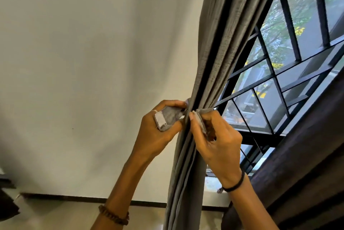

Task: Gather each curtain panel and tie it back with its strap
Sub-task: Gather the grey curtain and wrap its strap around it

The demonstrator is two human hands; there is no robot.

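Near the frame's centre, beside the window point(279, 80), my left hand point(154, 133) grips one end of the strap point(168, 117) and my right hand point(219, 144) pinches the other, around the gathered curtain point(219, 43).

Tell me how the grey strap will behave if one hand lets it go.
Probably floppy: the strap bends and creases in the left hand. Likely light, since a mere pinch of the right hand holds its other end. Its woven cloth looks rough, so it seems unlikely to slide on the curtain.
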